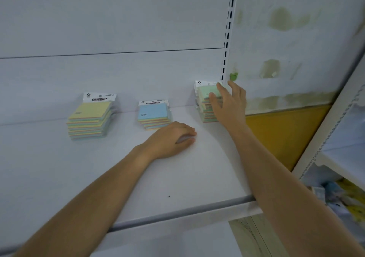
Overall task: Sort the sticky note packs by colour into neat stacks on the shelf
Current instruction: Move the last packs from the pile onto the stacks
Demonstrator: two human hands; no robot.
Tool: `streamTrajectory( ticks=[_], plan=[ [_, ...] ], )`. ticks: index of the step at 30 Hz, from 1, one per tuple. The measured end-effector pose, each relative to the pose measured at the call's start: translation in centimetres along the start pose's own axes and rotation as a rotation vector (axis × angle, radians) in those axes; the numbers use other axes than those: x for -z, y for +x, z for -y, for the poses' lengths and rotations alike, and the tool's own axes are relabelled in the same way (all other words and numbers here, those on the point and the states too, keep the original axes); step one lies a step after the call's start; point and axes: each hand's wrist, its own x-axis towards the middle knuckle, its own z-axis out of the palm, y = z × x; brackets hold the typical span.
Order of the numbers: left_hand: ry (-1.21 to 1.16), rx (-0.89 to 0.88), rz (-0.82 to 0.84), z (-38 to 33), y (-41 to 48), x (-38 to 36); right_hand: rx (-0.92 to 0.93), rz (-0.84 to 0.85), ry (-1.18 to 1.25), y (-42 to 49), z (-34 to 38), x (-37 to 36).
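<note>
Three stacks of sticky note packs stand along the back of the white shelf (59, 168). A yellow-topped stack (89, 118) is at the left, a shorter blue-topped stack (153, 115) in the middle, and a tall green-topped stack (206, 103) at the right by the upright. My right hand (230, 106) rests against the front and top of the green stack, fingers spread and fairly straight. My left hand (173, 139) lies palm down on the shelf just in front of the blue stack, fingers loosely curled, holding nothing that shows.
A slotted white upright (229, 29) rises behind the green stack. The stained wall (296, 39) and a yellow panel (284, 134) lie to the right. Another shelving unit (339, 138) stands at far right, with mixed packs (339, 199) heaped low beneath it.
</note>
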Motion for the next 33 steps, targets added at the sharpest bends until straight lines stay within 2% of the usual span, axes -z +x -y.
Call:
streamTrajectory(
  ticks=[5, 12, 16, 23, 28, 33],
  plan=[
    [0.067, 0.019, -0.071, 0.3, -1.5, 1.4, 0.28, -0.044, 0.024, -1.0, 2.3, -0.9],
    [0.186, 0.094, -0.138, 3.5, -8.9, 5.3, 0.652, 0.137, -0.022, -3.1, 10.6, -3.1],
    [0.244, 0.273, -0.189, 7.2, -16.1, 8.3, 0.682, 0.331, 0.088, -5.8, 19.2, -4.2],
    [0.36, 0.572, -0.259, 14.0, -33.4, 13.8, 0.863, 0.445, 0.145, -14.0, 35.4, -9.1],
    [0.391, 0.788, -0.389, 19.8, -45.8, 17.6, 0.98, 0.552, 0.157, -20.6, 46.3, -13.1],
    [0.365, 0.932, -0.458, 25.2, -55.1, 21.5, 1.013, 0.686, 0.204, -23.6, 55.3, -15.3]
  ],
)
